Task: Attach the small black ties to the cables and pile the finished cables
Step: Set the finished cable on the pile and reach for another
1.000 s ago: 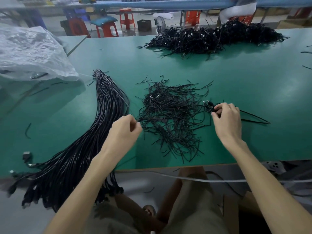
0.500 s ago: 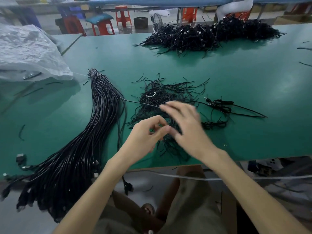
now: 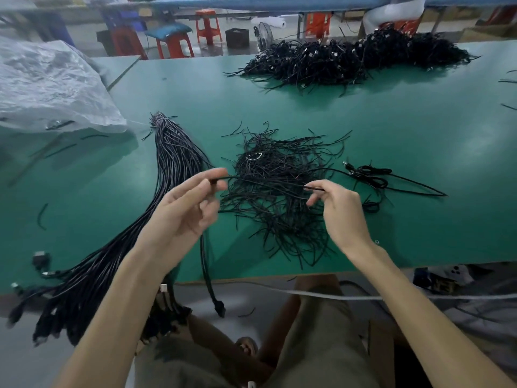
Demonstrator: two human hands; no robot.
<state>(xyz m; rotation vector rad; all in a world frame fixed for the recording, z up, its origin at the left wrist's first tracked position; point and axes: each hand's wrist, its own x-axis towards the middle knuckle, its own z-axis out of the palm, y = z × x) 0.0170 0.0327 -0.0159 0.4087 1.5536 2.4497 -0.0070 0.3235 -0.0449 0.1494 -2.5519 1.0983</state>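
Nothing to read here: no lettering, label, brand mark or number is legible on anything in view.

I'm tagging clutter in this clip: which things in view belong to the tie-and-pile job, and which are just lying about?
In the job: cable pinched by left hand and right hand; loose black ties; bundle of untied cables; far pile of finished cables.
Lying about: crumpled plastic sheet; red stool; floor fan.
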